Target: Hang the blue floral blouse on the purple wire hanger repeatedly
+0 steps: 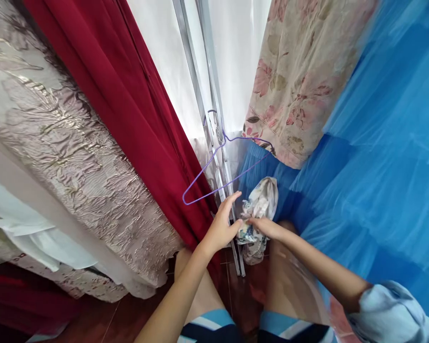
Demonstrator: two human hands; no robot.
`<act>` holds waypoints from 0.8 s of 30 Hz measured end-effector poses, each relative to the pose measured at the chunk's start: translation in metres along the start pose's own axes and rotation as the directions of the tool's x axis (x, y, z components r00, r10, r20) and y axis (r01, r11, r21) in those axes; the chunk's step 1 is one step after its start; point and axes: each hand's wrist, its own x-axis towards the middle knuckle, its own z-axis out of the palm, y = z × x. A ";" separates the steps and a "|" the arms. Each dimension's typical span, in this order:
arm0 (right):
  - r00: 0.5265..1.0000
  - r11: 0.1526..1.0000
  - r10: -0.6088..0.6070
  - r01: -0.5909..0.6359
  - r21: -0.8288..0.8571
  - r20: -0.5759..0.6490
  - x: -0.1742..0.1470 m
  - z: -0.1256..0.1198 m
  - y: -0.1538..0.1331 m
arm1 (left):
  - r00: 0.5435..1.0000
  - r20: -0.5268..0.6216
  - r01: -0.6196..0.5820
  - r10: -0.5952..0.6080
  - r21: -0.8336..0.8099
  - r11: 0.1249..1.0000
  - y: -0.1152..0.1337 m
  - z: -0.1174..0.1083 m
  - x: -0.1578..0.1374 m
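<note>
A bunched, light garment with a floral pattern (262, 202) hangs low in front of my knees. My right hand (266, 227) is closed on it from the right, its fingers partly buried in the folds. To its left, my left hand (226, 224) has thumb and fingers apart, with the thumb tip close to the cloth; whether it touches the cloth I cannot tell. Above both hands, a thin purple hanger (214, 193) with nothing on it hangs tilted by the upright metal rack posts (209, 71).
A dark red drape (128, 109) and an embossed pale fabric (67, 128) hang at the left. At the right hang a floral dress (289, 85) and a large blue tulle dress (389, 143). White cloth (238, 62) is behind the posts. Below lies a brown-red tiled floor (119, 317).
</note>
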 end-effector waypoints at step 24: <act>0.757 0.666 -0.651 0.526 -0.528 -0.067 0.073 -0.074 -0.087 | 0.998 0.055 -0.036 -0.019 0.839 0.543 -0.004 -0.171 -0.051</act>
